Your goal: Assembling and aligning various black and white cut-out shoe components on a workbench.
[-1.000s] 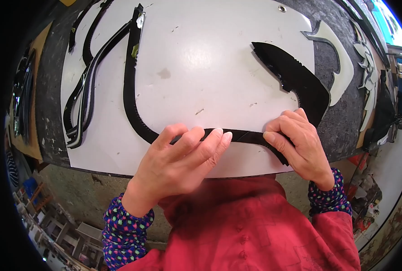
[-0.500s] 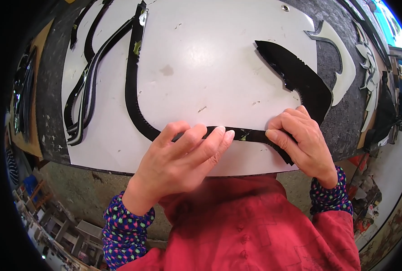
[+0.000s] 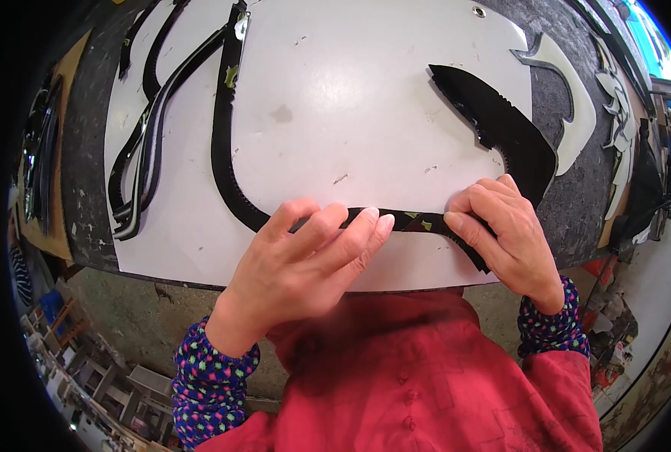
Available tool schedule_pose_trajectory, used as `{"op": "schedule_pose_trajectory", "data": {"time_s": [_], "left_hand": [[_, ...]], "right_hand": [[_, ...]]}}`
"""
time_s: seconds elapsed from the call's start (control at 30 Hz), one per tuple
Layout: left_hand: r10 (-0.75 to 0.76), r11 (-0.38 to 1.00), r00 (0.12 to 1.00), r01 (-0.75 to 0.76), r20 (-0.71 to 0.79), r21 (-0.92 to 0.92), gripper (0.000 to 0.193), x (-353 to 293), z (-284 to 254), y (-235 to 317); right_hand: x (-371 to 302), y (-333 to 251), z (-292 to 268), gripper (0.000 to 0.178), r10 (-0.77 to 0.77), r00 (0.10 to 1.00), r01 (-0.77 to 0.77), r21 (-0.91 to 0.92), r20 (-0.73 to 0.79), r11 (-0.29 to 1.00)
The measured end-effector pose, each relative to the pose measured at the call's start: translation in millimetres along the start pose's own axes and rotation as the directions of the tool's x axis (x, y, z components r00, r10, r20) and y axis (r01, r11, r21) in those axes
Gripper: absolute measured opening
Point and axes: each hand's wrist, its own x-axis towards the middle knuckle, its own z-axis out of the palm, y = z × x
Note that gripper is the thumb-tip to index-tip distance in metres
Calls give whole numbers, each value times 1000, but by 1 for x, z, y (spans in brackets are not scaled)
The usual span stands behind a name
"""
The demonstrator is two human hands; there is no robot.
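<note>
A long, narrow black strip (image 3: 223, 143) with a notched edge comes down the left of a white sheet, bends, and runs along the sheet's front. At the right its notched, wider black curved piece (image 3: 520, 139) sweeps up; my right hand hides where the two meet. My left hand (image 3: 298, 260) has its thumb and fingertips pressed together on the front stretch of the strip. My right hand (image 3: 505, 237) is closed round the strip, with the thumb on top and the fingers curled. Small yellow-green patches show on the strip between my hands and near its upper left end.
The white sheet (image 3: 335, 143) lies on a dark, worn table (image 3: 569, 218). More black strips (image 3: 143, 162), some with light edging, lie at the left. Pale curved pieces (image 3: 576, 105) are on the right. Brown board (image 3: 62, 151) edges the far left.
Both hands keep nearly the same place and hold. The strip between them has turned slightly, and its yellow-green patch shows closer to my right thumb.
</note>
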Motion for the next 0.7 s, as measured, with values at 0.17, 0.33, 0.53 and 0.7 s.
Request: {"op": "schedule_pose_trajectory", "data": {"time_s": [0.17,0.33,0.53,0.7], "left_hand": [[-1,1000,1000,1,-10,2,31,-1,1,0],[2,1000,1000,-2,-9,8,31,0,1,0],[5,1000,1000,-5,-17,8,32,0,2,0],[1,1000,1000,-1,-21,6,32,1,2,0]], "right_hand": [[0,1,1,12,-2,1000,2,-3,6,1000],[1,0,0,12,6,1000,-6,-6,11,1000],[1,1,1,12,-2,1000,2,-7,8,1000],[1,4,1,11,-18,1000,18,2,12,1000]]}}
